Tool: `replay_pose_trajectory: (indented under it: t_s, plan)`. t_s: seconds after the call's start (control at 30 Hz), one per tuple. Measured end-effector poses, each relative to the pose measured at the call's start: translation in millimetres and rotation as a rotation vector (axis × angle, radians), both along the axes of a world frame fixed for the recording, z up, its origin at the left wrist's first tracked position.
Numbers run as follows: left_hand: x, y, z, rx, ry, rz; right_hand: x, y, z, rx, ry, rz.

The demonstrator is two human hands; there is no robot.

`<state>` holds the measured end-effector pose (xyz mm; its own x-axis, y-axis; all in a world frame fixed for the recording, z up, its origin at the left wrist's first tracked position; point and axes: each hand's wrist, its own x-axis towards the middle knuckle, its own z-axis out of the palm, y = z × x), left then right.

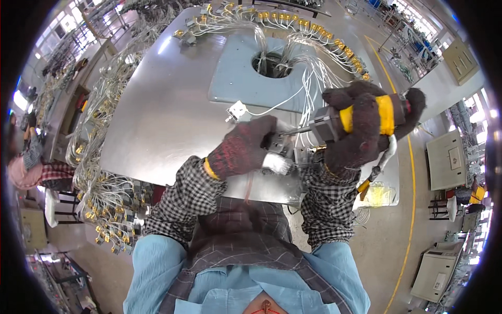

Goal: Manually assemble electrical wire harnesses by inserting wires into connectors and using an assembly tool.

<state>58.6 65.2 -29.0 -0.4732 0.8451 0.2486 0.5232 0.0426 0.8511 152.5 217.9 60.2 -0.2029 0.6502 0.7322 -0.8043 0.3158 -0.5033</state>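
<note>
My right hand (363, 131), in a dark knitted glove, is closed around a power screwdriver (325, 125) with yellow bands and a grey nose. Its thin bit points left. In a dark red glove, my left hand (241, 147) grips a small grey metal part (280, 142) at the bit's end; whether bit and part touch is hidden. Below the fingers hangs a white piece (277, 164), blurred. A white connector (237, 110) on a white wire lies just beyond my left hand.
White wires run from a round hole (269, 65) in a blue-grey panel (225, 83) to a row of yellow-tipped connectors (303, 23). All this rests on a shiny metal table (141, 125). Wire harnesses (99, 183) hang along its left side. Another person (34, 170) is farther left.
</note>
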Motion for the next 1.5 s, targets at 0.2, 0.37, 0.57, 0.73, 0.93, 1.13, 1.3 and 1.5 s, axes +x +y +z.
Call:
replay_pose_trajectory:
  t_s: [0.2,0.37,0.57,0.73,0.93,1.13,1.3,1.5]
  plan:
    - [-12,-21,23,-0.261,0.021,0.123,-7,-27,7,-0.023,-0.045,-0.017]
    - [-1,-5,53,-0.488,0.056,0.165,-14,-24,-7,0.069,-0.080,0.057]
    - [-3,-11,33,-0.356,-0.020,0.119,-16,-20,-24,0.244,-0.184,0.004]
    - [-43,-27,11,0.075,0.594,0.311,-11,-47,-11,0.106,-0.152,0.103]
    - [-61,-21,-2,-0.042,-0.251,0.254,-15,-34,-17,0.233,-0.197,0.078]
    - [-50,-23,6,0.059,-0.482,0.105,-17,-23,-28,0.297,-0.205,-0.005]
    - [-41,-33,14,0.158,-0.671,-0.058,-12,-23,-24,0.184,-0.187,0.027]
    - [-6,-14,18,0.076,-0.033,0.022,-2,-16,2,-0.117,-0.098,0.152]
